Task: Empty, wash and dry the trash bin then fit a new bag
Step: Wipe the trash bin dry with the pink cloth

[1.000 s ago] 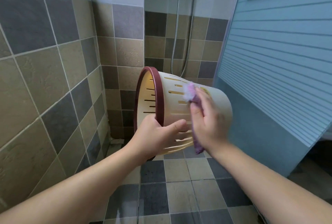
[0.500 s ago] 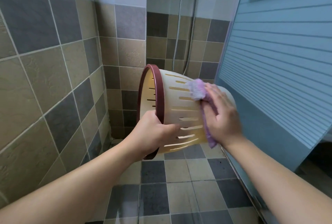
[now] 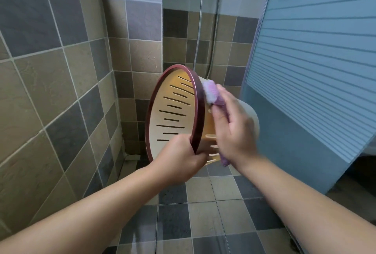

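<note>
Wiping the outside wall of a slotted cream plastic trash bin point(image 3: 175, 111) with a dark red rim point(image 3: 200, 111), held on its side in mid-air above the tiled bathroom floor point(image 3: 203, 213), mouth turned toward the left wall. The left hand point(image 3: 179, 160) is closed round the lower part of the rim, thumb side outward, and carries the bin's whole weight; the right hand point(image 3: 234, 127) lies flat with fingers extended, pressing a purple-and-white cloth point(image 3: 211, 92) against the upper wall just behind the rim. Judged from the one-handed hold, the bin is light; its thin slotted wall probably flexes under pressure, while the rolled rim is the stiffest and safest place to grip. If still wet, the smooth plastic may slip, so a full wrap of the rim is advisable. The cloth is soft and bunches under the fingers. No brand, label or legible writing is visible on bin or cloth. A shower hose point(image 3: 200, 29) hangs behind.
</note>
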